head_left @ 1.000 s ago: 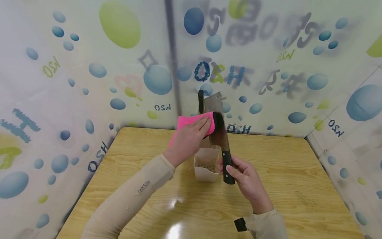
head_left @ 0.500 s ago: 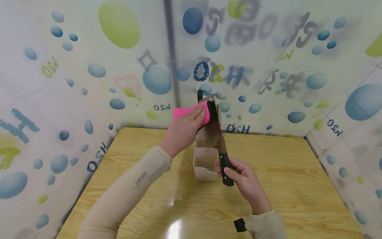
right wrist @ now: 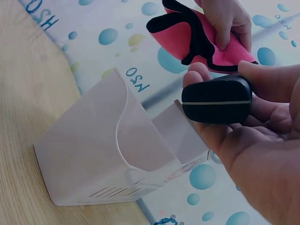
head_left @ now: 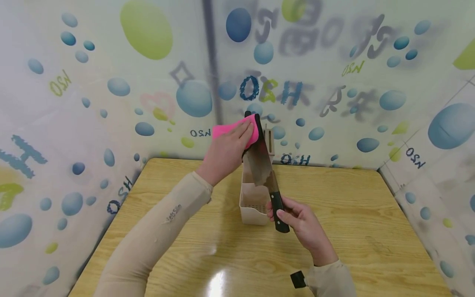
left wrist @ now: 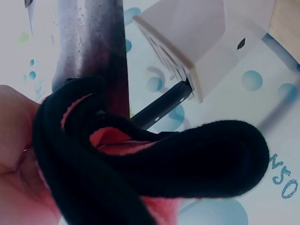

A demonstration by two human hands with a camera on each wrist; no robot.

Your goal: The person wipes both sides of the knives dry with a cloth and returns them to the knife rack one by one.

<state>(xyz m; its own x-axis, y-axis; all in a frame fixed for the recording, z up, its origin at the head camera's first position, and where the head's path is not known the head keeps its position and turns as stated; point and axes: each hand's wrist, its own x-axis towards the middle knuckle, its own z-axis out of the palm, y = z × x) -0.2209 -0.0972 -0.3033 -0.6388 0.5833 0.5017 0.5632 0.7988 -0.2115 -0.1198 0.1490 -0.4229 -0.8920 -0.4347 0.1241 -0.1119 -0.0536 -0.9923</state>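
My right hand grips the black riveted handle of a cleaver, its broad blade slanting up and to the left. In the right wrist view, thumb and fingers surround the handle butt. My left hand pinches a folded pink cloth with black edging against the blade's upper part. The cloth hides the blade's tip. Seen from the left wrist, the cloth's black-edged folds lie across the stained blade. Behind the cleaver stands a beige knife holder, partly covered by blade and hands.
Another black knife handle sticks out of the holder's slotted top. The holder stands on a wood-grain table. Patterned sheeting with blue and green dots rises behind and at both sides. A black strap end hangs by my right sleeve.
My left hand has slid the cloth up the blade toward its tip, baring more of the lower blade. The cleaver has tilted further left, uncovering the holder's slotted top. My right hand keeps its grip.
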